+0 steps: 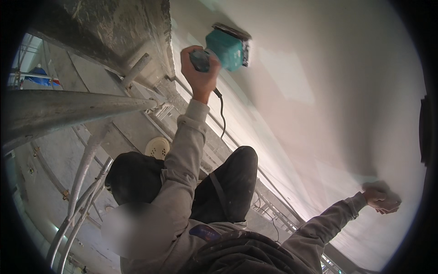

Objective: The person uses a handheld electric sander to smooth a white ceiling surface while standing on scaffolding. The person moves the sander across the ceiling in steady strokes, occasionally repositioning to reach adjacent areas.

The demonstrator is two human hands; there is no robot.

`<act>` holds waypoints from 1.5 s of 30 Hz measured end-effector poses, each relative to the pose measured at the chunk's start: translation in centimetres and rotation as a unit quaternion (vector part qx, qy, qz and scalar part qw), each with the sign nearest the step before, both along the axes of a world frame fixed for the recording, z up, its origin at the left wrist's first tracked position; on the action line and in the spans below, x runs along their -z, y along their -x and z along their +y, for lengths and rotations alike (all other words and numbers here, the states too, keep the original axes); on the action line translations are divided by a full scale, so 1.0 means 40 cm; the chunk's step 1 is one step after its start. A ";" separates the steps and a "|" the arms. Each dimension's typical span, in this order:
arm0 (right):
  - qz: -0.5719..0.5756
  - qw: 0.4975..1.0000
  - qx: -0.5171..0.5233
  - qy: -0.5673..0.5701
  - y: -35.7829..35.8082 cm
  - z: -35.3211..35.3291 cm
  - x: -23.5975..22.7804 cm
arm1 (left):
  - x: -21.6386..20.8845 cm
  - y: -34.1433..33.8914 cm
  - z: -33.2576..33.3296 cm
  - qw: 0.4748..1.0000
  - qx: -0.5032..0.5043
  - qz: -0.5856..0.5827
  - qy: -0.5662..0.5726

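At far left, a blue sheet-like thing [41,77] shows beyond the metalwork. Next comes a thick metal pole [73,109], running from the left rim toward the wall, with thinner metal tubes [86,160] below it. A stained, rough-faced concrete block [100,27] fills the upper left and meets the wall's left edge. Grey deck panels [130,137] lie beyond the pole, and 1 cream clog [157,147] with holes shows just above the nearer of 2 bent knees in dark trousers [134,178].

The left hand [203,80] reaches up from a dusty grey sleeve [187,141], its fingers closed around the dark rear grip of a teal power sander [228,48]. The sander is near the wall's left edge, its flat pad turned to the surface and seemingly touching it. A black cord [223,114] hangs from the grip end in 1 loose curve past the wrist.

The pale wall [328,91] takes up the right side, with lighter patches [283,73] to the right of the sander and a soft shadow lower down. The right hand [382,200] is well apart from the sander, at or just beside the wall near its lower right. Its fingers look bent inward, but blur hides how far open it is and whether it holds anything.
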State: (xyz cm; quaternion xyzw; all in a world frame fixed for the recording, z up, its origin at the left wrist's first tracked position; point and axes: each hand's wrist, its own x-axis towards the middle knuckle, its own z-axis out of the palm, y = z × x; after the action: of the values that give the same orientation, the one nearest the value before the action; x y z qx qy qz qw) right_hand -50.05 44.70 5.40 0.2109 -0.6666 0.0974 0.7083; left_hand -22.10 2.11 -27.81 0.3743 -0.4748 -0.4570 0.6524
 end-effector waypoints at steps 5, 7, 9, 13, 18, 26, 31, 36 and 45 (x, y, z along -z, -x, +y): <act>0.012 0.999 -0.033 0.007 0.043 0.033 -0.017 | 0.061 0.005 0.000 0.997 -0.005 0.022 -0.077; 0.001 0.999 -0.025 0.023 0.020 -0.003 -0.008 | 0.077 0.015 0.034 0.998 -0.022 -0.013 -0.055; 0.003 1.000 -0.009 0.016 -0.001 -0.024 -0.001 | 0.046 0.015 0.035 1.000 -0.018 -0.018 -0.012; 0.020 1.000 0.006 -0.003 -0.009 -0.023 0.002 | -0.037 0.003 -0.013 0.996 -0.036 -0.043 0.074; 0.022 0.999 -0.029 -0.020 0.005 -0.006 -0.007 | -0.139 -0.032 -0.125 0.995 -0.050 -0.026 0.080; 0.031 0.998 -0.003 -0.060 0.013 0.012 -0.012 | -0.116 -0.084 -0.224 0.999 -0.030 -0.017 0.005; 0.004 1.000 -0.029 -0.009 -0.008 -0.016 -0.006 | -0.143 -0.077 -0.235 0.992 -0.033 -0.031 0.116; 0.040 0.997 0.001 -0.059 0.001 -0.004 -0.016 | -0.219 -0.135 -0.378 0.999 -0.021 0.042 0.000; 0.050 0.995 -0.032 -0.076 0.005 0.002 -0.016 | -0.173 -0.174 -0.465 0.988 -0.030 -0.094 0.120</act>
State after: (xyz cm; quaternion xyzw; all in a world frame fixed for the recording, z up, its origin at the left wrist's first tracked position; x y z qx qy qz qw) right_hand -50.24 44.77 6.02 0.2899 -0.6290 0.0586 0.7189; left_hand -15.15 -16.50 -20.90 0.3483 -0.5737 -0.3395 0.6590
